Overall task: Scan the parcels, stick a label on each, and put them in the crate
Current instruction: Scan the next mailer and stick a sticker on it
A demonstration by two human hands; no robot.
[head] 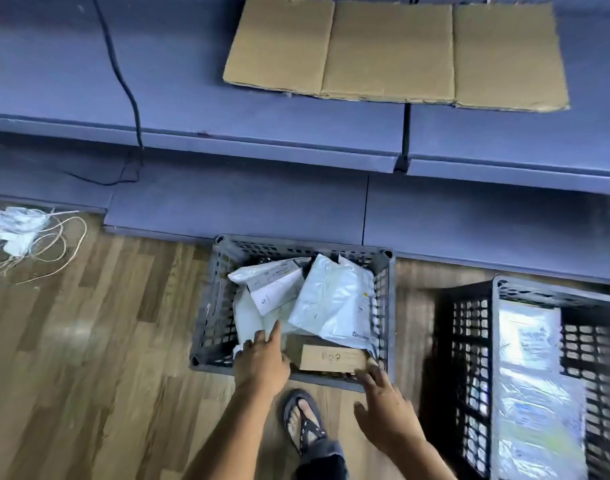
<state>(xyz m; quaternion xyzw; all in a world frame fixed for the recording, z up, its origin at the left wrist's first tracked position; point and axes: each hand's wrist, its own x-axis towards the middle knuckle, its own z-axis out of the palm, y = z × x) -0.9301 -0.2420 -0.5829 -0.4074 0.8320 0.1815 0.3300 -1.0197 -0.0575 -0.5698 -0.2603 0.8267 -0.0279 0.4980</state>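
step: likely fetching a parcel to scan | left grip [262,356] lay spread on mailers [333,299] in crate [206,306] | right grip [383,405] spread, empty – beside box [331,356] at near wall | next called for closing on one, lifting clear

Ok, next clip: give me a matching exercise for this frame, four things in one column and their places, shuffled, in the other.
Things
1. flat brown cardboard sheet
2. small brown cardboard box
3. tangle of pale cords
4. black lattice plastic crate

Places
A. on the wooden floor, far left
B. inside the grey lattice plastic crate, by its near wall
C. on top of the blue shelf
D. on the floor, right of the grey crate

Pairs: 1-C, 2-B, 3-A, 4-D
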